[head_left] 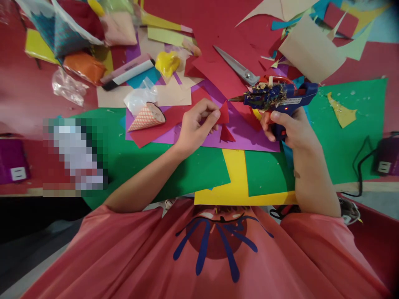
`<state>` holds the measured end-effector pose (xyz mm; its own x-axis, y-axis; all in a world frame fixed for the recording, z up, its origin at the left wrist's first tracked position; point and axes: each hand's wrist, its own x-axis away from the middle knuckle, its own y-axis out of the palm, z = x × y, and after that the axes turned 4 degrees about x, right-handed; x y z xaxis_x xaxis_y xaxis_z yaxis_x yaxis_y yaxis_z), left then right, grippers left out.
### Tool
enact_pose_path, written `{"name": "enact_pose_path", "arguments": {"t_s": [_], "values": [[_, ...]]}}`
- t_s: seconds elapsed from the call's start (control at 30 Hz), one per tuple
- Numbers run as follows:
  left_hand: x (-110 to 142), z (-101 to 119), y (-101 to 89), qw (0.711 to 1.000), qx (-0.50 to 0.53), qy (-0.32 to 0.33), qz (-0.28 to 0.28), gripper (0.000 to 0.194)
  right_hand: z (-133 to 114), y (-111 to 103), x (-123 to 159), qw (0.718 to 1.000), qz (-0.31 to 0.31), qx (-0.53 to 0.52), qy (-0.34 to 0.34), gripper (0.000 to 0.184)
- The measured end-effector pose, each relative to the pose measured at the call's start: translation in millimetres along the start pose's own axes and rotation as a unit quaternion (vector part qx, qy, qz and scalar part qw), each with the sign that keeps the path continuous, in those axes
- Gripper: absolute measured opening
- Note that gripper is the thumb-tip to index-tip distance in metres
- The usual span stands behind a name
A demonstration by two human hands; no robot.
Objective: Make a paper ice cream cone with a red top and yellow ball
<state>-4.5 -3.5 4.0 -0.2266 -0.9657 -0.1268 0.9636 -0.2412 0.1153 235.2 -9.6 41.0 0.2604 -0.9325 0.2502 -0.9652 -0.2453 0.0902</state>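
Note:
Between thumb and fingers, my left hand [199,124] pinches a small red paper triangle [224,113]. My right hand [291,126] is wrapped round the handle of a blue hot glue gun [285,99], with a small orange light lit on its side. The gun's metal nozzle [237,99] points left, close to the top of the triangle; I cannot tell if they touch. Another small red paper piece [227,134] lies just below on purple paper [207,140]. Left of my left hand rests a paper cone with a red lattice pattern [148,117].
Scissors [238,66] lie beyond the gun. A marker [129,74], yellow clay [167,63] and bagged clay [84,67] are at upper left. Paper scraps [313,49] pile up at upper right. Green sheets [199,172] and a yellow sheet [235,187] cover the near edge. A black cable [360,170] hangs at right.

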Motion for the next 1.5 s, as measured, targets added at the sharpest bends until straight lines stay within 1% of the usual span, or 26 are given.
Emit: {"name": "enact_pose_path", "arguments": {"t_s": [0.2,0.37,0.77,1.07,1.3,1.5], "values": [[-0.6,-1.7,-1.3,1.0,-0.015,0.002,-0.004,0.042,-0.5,0.4,-0.2,1.0,0.013,-0.003,0.012,0.036],[-0.9,-1.6,-1.2,1.0,-0.024,0.01,-0.004,0.043,2.0,-0.6,-0.7,1.0,0.01,0.001,0.005,0.035],[-0.7,-0.6,1.2,1.0,-0.01,-0.024,0.012,0.047,2.0,-0.6,0.3,1.0,0.016,0.002,0.016,0.03],[-1.1,0.7,-0.1,1.0,-0.01,-0.017,0.015,0.046,-1.8,0.5,1.9,1.0,0.011,0.013,0.022,0.029],[-1.7,-2.7,-1.2,1.0,-0.003,-0.006,0.019,0.044,2.1,0.3,0.5,0.999,0.012,0.022,0.022,0.035],[-1.8,-3.2,-2.0,1.0,-0.006,-0.004,0.027,0.043,0.7,1.2,0.6,0.999,0.012,0.025,0.037,0.034]]}}
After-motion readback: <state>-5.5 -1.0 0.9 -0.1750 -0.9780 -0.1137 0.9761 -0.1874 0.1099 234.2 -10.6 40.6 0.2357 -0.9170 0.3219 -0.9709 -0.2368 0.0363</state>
